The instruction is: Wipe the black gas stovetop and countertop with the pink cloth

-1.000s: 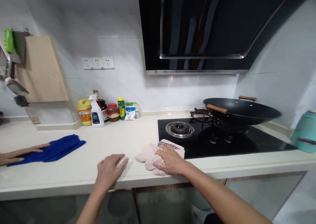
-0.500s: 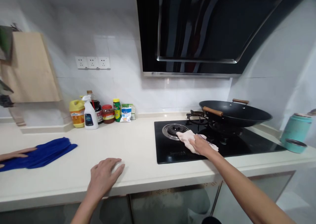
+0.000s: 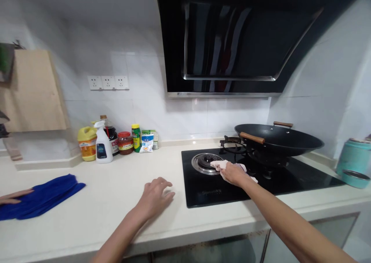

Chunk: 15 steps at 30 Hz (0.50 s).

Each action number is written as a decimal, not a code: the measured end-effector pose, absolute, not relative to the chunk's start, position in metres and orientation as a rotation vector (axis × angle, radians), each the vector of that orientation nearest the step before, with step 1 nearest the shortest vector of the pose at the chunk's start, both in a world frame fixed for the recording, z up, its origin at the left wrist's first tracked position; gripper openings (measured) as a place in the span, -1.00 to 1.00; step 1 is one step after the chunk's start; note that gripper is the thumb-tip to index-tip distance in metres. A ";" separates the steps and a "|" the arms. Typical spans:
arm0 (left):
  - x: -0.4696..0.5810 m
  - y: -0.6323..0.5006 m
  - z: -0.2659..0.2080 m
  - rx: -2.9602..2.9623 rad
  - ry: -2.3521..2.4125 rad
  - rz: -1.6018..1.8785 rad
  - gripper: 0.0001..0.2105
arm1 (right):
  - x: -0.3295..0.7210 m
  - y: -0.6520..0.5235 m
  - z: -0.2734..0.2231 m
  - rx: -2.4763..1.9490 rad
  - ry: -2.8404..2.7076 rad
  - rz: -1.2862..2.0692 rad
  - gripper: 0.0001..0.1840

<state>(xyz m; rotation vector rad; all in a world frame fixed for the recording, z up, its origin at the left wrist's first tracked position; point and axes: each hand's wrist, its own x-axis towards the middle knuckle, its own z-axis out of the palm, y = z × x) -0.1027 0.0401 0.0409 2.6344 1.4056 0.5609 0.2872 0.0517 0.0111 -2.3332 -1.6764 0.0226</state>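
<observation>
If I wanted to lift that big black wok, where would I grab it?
Probably by both handles at once: the near wooden handle from the front left, the far wooden handle by reaching around to the back. They stick out on roughly opposite sides of the wide, open wok, so holding both should help keep it level.

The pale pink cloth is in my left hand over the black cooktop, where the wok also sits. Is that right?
Not quite: the head view shows the pale pink cloth in your right hand; your left hand holds nothing. The cloth is indeed over the black cooktop, where the wok also sits.
</observation>
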 end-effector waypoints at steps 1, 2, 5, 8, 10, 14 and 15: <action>-0.091 0.042 0.046 2.650 1.361 0.550 -0.64 | 0.288 0.057 0.012 -2.366 -1.630 0.028 -0.38; -0.081 0.044 0.049 2.664 1.320 0.534 -0.63 | 0.290 0.062 0.012 -2.400 -1.580 0.035 -0.34; -0.055 0.053 0.051 2.718 1.216 0.463 -0.64 | 0.297 0.076 0.012 -2.449 -1.477 0.055 -0.25; -0.041 0.066 0.041 2.777 1.113 0.414 -0.64 | 0.308 0.089 0.011 -2.461 -1.431 0.090 -0.18; -0.038 0.074 0.030 2.800 1.045 0.433 -0.63 | 0.317 0.100 0.010 -2.472 -1.408 0.113 -0.16; -0.039 0.084 0.009 2.842 0.963 0.520 -0.63 | 0.335 0.128 0.008 -2.467 -1.423 0.103 -0.22; -0.040 0.085 0.006 2.859 0.943 0.528 -0.64 | 0.338 0.137 0.008 -2.447 -1.454 0.078 -0.23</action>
